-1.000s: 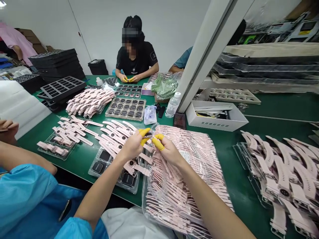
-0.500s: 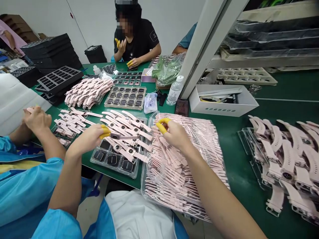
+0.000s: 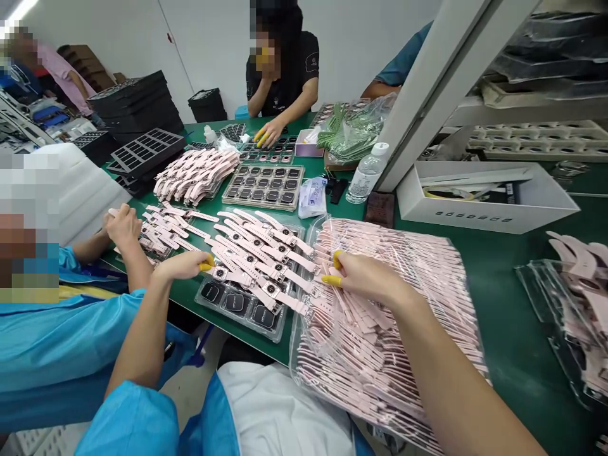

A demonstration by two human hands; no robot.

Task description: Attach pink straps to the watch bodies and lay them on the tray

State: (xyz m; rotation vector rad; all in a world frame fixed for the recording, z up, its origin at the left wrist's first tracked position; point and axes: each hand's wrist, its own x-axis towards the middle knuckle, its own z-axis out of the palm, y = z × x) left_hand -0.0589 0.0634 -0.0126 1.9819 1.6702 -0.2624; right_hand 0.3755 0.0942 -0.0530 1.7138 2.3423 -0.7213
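Note:
My left hand (image 3: pixel 187 265), with yellow finger covers, pinches a watch with a pink strap (image 3: pixel 220 273) at the left side of a layered group of pink-strapped watches (image 3: pixel 270 289). These lie across a clear tray of black square watch faces (image 3: pixel 235 302). To the right, my right hand (image 3: pixel 354 273), also in yellow finger covers, is over a large plastic-wrapped pile of pink straps (image 3: pixel 418 285). Its thumb and finger are closed on the end of a pink strap.
A co-worker's hand (image 3: pixel 124 226) is at the left near more pink straps (image 3: pixel 166 231). Behind are a tray of watch faces (image 3: pixel 263 187), a water bottle (image 3: pixel 368 172) and a white box (image 3: pixel 479 212). Another person sits across the table.
The view has shifted, so things appear further right. The watch at my left hand has come down onto the others. My right hand has lowered to the straps. The person opposite has moved a hand.

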